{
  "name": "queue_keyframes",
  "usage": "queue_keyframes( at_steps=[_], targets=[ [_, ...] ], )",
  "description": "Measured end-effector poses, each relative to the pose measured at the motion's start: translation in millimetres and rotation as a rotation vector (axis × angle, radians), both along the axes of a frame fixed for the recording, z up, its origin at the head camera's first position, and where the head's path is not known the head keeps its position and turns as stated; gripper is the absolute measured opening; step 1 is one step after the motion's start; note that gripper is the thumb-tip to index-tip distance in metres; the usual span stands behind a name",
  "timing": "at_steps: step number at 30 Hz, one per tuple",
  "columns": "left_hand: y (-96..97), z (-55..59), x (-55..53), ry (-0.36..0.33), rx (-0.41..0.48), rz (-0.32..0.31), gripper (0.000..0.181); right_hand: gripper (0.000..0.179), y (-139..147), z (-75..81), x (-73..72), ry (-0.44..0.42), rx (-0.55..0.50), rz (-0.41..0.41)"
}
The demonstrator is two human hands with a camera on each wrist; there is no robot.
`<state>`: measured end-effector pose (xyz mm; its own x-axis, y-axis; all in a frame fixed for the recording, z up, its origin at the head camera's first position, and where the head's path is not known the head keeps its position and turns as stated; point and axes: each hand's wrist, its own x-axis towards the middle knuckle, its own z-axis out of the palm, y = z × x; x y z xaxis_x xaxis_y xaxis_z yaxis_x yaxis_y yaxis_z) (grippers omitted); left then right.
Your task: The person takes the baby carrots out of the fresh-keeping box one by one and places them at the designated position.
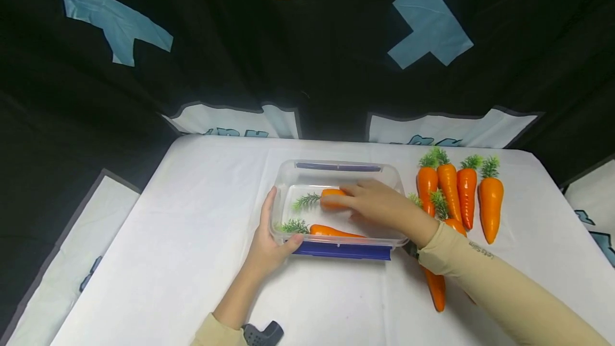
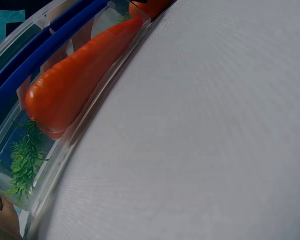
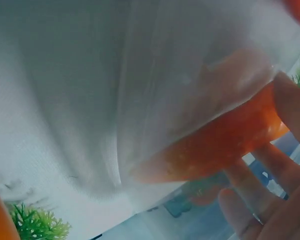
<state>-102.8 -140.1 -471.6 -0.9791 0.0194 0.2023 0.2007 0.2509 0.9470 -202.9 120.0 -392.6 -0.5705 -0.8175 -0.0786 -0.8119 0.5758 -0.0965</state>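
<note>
A clear plastic container [image 1: 331,176] with blue side clips stands in the middle of the table in the head view. My left hand [image 1: 265,250] holds its near left corner, thumb at the front rim and fingers along the left wall. Inside the container, my right hand [image 1: 377,203] grips an orange toy carrot [image 1: 329,193] with a green top pointing left. The right wrist view shows thumb and fingers around that carrot [image 3: 229,137]. Another carrot [image 1: 331,230] lies along the container's front wall, and the left wrist view shows it [image 2: 80,80] through the plastic.
Several more carrots [image 1: 491,204] lie on the white table [image 1: 144,260] to the right of the container. One carrot [image 1: 435,287] lies partly under my right forearm. A dark curtain [image 1: 307,57] hangs behind the table's far edge.
</note>
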Motion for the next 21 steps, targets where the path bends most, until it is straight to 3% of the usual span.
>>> queue_keyframes(
  at_steps=[6, 9, 21],
  targets=[
    [0.3, 0.7, 0.4, 0.004, -0.007, 0.012, 0.107, 0.065, -1.8, -4.5, -2.5, 0.038, -0.039, 0.061],
    [0.5, 0.2, 0.3, 0.001, 0.003, 0.005, 0.108, 0.067, -2.1, -4.9, -2.3, 0.018, -0.037, 0.052],
    [0.2, 0.3, -0.3, 0.015, 0.011, -0.006, 0.108, 0.088, -7.6, 0.9, -2.7, -0.225, 0.143, -0.08]
  ],
)
